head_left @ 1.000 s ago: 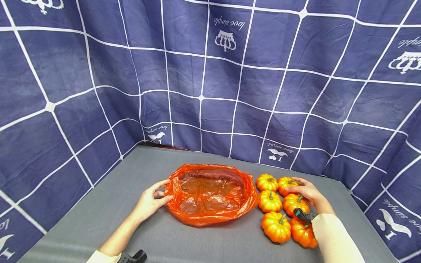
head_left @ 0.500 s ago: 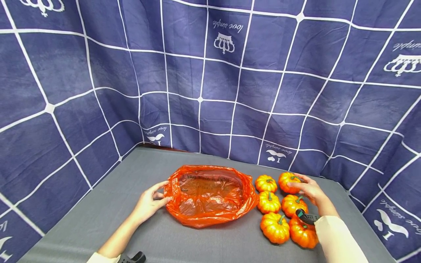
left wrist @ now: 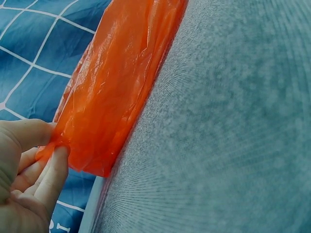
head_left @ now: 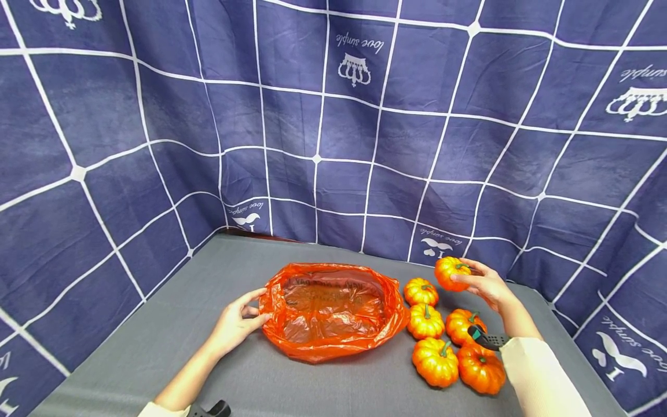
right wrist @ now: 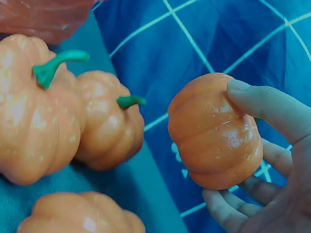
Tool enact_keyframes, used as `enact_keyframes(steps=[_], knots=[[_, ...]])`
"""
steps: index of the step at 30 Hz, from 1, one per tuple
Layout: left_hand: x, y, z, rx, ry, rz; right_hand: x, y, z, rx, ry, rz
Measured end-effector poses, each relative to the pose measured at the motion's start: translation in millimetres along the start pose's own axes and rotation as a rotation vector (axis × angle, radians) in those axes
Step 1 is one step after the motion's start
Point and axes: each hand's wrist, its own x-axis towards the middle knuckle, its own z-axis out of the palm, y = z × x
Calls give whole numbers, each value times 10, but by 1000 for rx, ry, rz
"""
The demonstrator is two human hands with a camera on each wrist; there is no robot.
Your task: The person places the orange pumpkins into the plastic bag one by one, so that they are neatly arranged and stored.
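Observation:
An orange-red plastic bag [head_left: 333, 349] lies on the grey table with its mouth spread wide. My left hand [head_left: 234, 321] pinches the bag's left rim between thumb and fingers, as the left wrist view also shows on the bag [left wrist: 107, 97]. My right hand [head_left: 490, 286] grips a small orange pumpkin [head_left: 449, 273] and holds it up over the far right of the table. In the right wrist view the thumb lies on one side of that pumpkin [right wrist: 214, 131], with fingers on the other side.
Several more pumpkins [head_left: 436, 362] stand in a group right of the bag, below and beside my right hand. A blue curtain with white grid lines [head_left: 354, 133] hangs behind and around the grey table [head_left: 333, 388].
My right hand has taken hold of the pumpkin at the back right, lifted it off the table and moved it slightly left. The left hand stays at the bag's rim.

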Motion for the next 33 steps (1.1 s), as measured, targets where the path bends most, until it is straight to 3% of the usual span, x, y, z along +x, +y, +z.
enact_keyframes(steps=[9,17,33], knots=[[0,-35,-8,-19,-14,-7,19,-151,98,22,-50,-27],[2,-34,-2,-19,-14,-33,38,-342,239,87,-99,-100],[9,-27,-6,-21,-4,-14,71,-558,555,98,-195,-149]])
